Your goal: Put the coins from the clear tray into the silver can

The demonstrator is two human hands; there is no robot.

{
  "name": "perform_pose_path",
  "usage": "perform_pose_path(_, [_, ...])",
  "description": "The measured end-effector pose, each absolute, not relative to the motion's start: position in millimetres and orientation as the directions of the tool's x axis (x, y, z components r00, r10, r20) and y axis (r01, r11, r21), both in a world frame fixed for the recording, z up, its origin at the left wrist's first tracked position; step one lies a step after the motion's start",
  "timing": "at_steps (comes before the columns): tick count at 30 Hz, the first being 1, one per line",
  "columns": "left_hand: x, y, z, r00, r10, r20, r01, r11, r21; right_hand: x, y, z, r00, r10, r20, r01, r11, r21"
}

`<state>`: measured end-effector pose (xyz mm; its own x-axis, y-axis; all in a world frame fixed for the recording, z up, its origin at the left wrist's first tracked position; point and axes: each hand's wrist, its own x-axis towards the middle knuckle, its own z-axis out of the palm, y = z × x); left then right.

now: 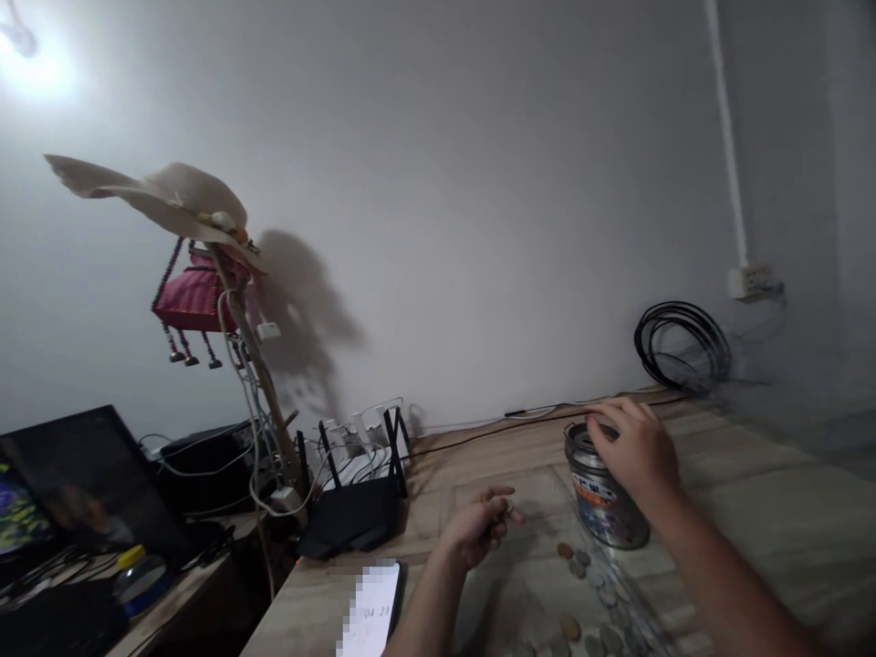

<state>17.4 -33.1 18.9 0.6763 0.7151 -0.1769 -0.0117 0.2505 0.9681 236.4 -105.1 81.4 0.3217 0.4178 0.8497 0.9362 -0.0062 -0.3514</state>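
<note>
My left hand (483, 527) is raised over the table with its fingers curled round a coin (507, 505), a small silvery edge of which shows at the thumb. Whether more coins lie in the palm is hidden. My right hand (636, 447) is at the top of a round metal tin (606, 511) with a printed label, thumb and fingers brought together over its lid (581, 438). What those fingertips hold, if anything, cannot be made out. Several silver and brass-coloured coins (569, 627) lie on the table left of and in front of the tin.
Clear plastic (630, 598) lies by the coins. A lit phone (373, 607) rests at the table's front left, below a black router (356, 518). Further left are a branch stand with a hat (184, 196), a monitor (82, 493) and a yellow-capped jar (140, 575). Coiled black cable (647, 342) sits back right.
</note>
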Motion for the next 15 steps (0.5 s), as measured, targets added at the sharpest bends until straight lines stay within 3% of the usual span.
perform_pose_path(2, [18, -33, 18, 0.693, 0.713, -0.106, -0.044, 0.189, 0.981, 211, -103, 77, 0.246, 0.523, 0.816, 0.913, 0.159, -0.376])
perform_pose_path(5, [19, -34, 17, 0.707, 0.707, -0.010, -0.106, 0.119, 0.987, 173, -92, 55, 0.029, 0.816, 0.577, 0.822, 0.309, -0.479])
perform_pose_path(7, [19, -34, 16, 0.697, 0.717, 0.016, -0.122, 0.097, 0.988, 156, -84, 38, -0.078, 0.894, 0.441, 0.772, 0.334, -0.541])
perform_pose_path(11, [19, -36, 19, 0.740, 0.671, -0.045, -0.081, 0.155, 0.985, 150, -76, 26, -0.086, 0.908, 0.410, 0.764, 0.325, -0.558])
perform_pose_path(15, [18, -34, 21, 0.770, 0.583, -0.258, 0.027, 0.374, 0.927, 169, -82, 46, -0.013, 0.774, 0.632, 0.813, 0.376, -0.444])
